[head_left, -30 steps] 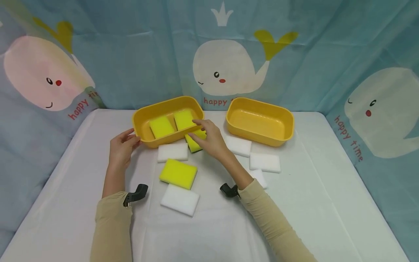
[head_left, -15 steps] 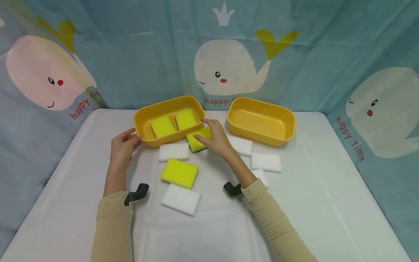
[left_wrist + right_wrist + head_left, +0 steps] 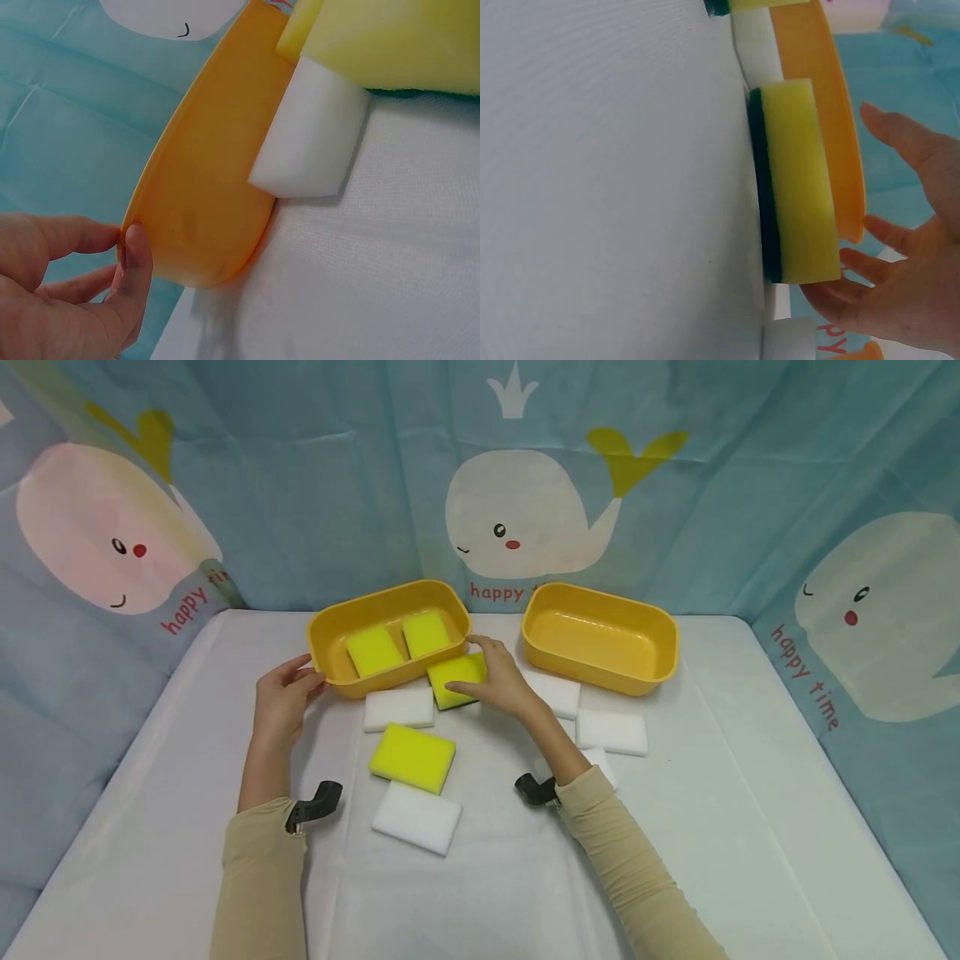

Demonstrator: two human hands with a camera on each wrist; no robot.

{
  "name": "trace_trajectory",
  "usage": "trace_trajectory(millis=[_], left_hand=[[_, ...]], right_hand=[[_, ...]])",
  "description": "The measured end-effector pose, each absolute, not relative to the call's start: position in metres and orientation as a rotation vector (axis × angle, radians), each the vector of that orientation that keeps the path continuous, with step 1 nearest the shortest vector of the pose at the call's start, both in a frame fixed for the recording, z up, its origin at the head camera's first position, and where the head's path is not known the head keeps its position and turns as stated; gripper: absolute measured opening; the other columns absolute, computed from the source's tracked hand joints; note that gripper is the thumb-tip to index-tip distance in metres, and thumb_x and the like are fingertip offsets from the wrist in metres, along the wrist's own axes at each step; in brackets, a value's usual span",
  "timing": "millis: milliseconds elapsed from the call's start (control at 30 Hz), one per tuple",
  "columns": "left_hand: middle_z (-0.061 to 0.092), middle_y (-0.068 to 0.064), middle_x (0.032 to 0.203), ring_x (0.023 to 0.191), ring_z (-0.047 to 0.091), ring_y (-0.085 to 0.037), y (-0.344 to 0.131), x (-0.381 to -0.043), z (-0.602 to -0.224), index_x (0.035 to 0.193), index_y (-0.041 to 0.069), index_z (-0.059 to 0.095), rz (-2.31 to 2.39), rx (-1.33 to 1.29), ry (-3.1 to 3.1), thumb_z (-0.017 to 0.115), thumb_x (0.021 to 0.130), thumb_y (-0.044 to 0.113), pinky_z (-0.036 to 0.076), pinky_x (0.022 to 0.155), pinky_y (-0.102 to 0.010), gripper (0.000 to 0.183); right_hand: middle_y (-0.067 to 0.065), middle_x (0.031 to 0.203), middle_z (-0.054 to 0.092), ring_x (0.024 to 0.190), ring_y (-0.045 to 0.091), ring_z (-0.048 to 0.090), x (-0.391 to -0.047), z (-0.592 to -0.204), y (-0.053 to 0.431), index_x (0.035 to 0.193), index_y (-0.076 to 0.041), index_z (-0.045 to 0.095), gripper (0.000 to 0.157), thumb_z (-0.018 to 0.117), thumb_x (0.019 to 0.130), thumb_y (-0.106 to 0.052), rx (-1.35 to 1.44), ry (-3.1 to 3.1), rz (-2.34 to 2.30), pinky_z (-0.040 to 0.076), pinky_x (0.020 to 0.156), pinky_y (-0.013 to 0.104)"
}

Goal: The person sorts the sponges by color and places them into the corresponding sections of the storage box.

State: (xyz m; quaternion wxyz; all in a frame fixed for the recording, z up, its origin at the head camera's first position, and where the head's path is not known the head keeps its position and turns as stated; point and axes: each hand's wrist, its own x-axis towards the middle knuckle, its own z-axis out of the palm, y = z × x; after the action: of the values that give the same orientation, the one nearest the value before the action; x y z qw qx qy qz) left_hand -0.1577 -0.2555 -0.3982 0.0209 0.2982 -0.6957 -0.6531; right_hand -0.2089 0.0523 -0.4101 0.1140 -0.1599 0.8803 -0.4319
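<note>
The right wrist view bares a dark green layer (image 3: 766,184) beneath the yellow sponge (image 3: 802,184), a mere line from the head; the sponge lies just before the left tub (image 3: 202,172), near the back edge of the table (image 3: 750,827), the right hand (image 3: 501,683) spread around its right end, gripping nothing. The left wrist view shows the left hand (image 3: 67,300) pinching that smooth tub's thin rim, a white block (image 3: 311,135) alongside.
</note>
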Motion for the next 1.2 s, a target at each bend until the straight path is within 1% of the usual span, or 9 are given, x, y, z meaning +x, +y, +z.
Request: trace_trajectory(millis=[133,200,400,533,633,800,867,1000,1200], left_hand=[[0.050,0.003,0.111,0.097,0.060,-0.009,-0.2559,-0.1576,-0.3981,0.162,0.014,0.045,-2.019,0.932,-2.170,0.063,0.106,0.009,0.054,0.101,-0.021,0.059],[0.050,0.003,0.111,0.097,0.060,-0.009,-0.2561,-0.1573,-0.3980,0.161,0.014,0.045,-2.013,0.933,-2.175,0.063,0.106,0.009,0.054,0.101,-0.021,0.059],[0.050,0.003,0.110,0.095,0.061,-0.008,-0.2560,-0.1560,-0.3985,0.161,0.013,0.046,-1.997,0.916,-2.174,0.063,0.106,0.009,0.057,0.093,-0.016,0.058],[0.051,0.002,0.110,0.095,0.061,-0.008,-0.2556,-0.1549,-0.3999,0.161,0.012,0.045,-1.970,0.876,-2.192,0.062,0.106,0.008,0.057,0.090,-0.014,0.057],[0.051,0.003,0.110,0.096,0.061,-0.008,-0.2551,-0.1547,-0.4003,0.161,0.012,0.045,-1.958,0.871,-2.206,0.062,0.107,0.009,0.056,0.095,-0.017,0.057],[0.051,0.003,0.111,0.097,0.061,-0.008,-0.2549,-0.1554,-0.4001,0.162,0.014,0.045,-1.959,0.893,-2.214,0.062,0.107,0.011,0.053,0.106,-0.025,0.058],[0.051,0.003,0.111,0.097,0.061,-0.008,-0.2549,-0.1558,-0.4000,0.162,0.014,0.045,-1.962,0.896,-2.211,0.062,0.107,0.010,0.053,0.106,-0.025,0.058],[0.050,0.003,0.110,0.096,0.061,-0.009,-0.2550,-0.1562,-0.4000,0.161,0.013,0.045,-1.967,0.896,-2.203,0.062,0.106,0.009,0.054,0.102,-0.022,0.058],[0.050,0.002,0.110,0.095,0.061,-0.009,-0.2550,-0.1565,-0.3999,0.161,0.013,0.045,-1.973,0.900,-2.197,0.063,0.106,0.009,0.054,0.104,-0.024,0.058]], right_hand=[[0.020,0.161,0.040,0.150,0.034,0.039,-0.2093,-0.4094,0.0524,0.157,-0.002,0.036,0.088,0.086,0.091,-0.031,-0.468,2.590,-1.246,0.035,0.126,0.048],[0.020,0.162,0.039,0.150,0.034,0.038,-0.2096,-0.4096,0.0526,0.158,-0.003,0.037,0.090,0.088,0.089,-0.030,-0.478,2.589,-1.214,0.034,0.126,0.048],[0.019,0.165,0.036,0.153,0.037,0.033,-0.2086,-0.4094,0.0544,0.159,-0.005,0.042,0.090,0.091,0.085,-0.021,-0.524,2.594,-1.109,0.030,0.128,0.049],[0.019,0.164,0.038,0.154,0.037,0.034,-0.2090,-0.4094,0.0556,0.159,-0.005,0.045,0.088,0.091,0.084,-0.014,-0.534,2.595,-1.067,0.029,0.129,0.047],[0.020,0.162,0.041,0.153,0.037,0.036,-0.2100,-0.4097,0.0564,0.158,-0.003,0.046,0.085,0.089,0.085,-0.009,-0.540,2.603,-1.049,0.029,0.129,0.045],[0.023,0.160,0.042,0.151,0.038,0.038,-0.2113,-0.4104,0.0575,0.155,0.001,0.048,0.080,0.086,0.085,-0.003,-0.545,2.607,-1.044,0.031,0.128,0.045],[0.024,0.159,0.042,0.150,0.039,0.039,-0.2116,-0.4108,0.0580,0.154,0.001,0.049,0.078,0.086,0.085,-0.002,-0.547,2.608,-1.041,0.032,0.128,0.045],[0.025,0.157,0.043,0.148,0.039,0.041,-0.2117,-0.4106,0.0590,0.154,0.002,0.050,0.077,0.085,0.085,0.000,-0.551,2.613,-1.032,0.035,0.126,0.046],[0.024,0.157,0.043,0.147,0.039,0.042,-0.2107,-0.4084,0.0609,0.154,0.001,0.050,0.077,0.083,0.085,0.003,-0.553,2.614,-1.033,0.036,0.126,0.046]])
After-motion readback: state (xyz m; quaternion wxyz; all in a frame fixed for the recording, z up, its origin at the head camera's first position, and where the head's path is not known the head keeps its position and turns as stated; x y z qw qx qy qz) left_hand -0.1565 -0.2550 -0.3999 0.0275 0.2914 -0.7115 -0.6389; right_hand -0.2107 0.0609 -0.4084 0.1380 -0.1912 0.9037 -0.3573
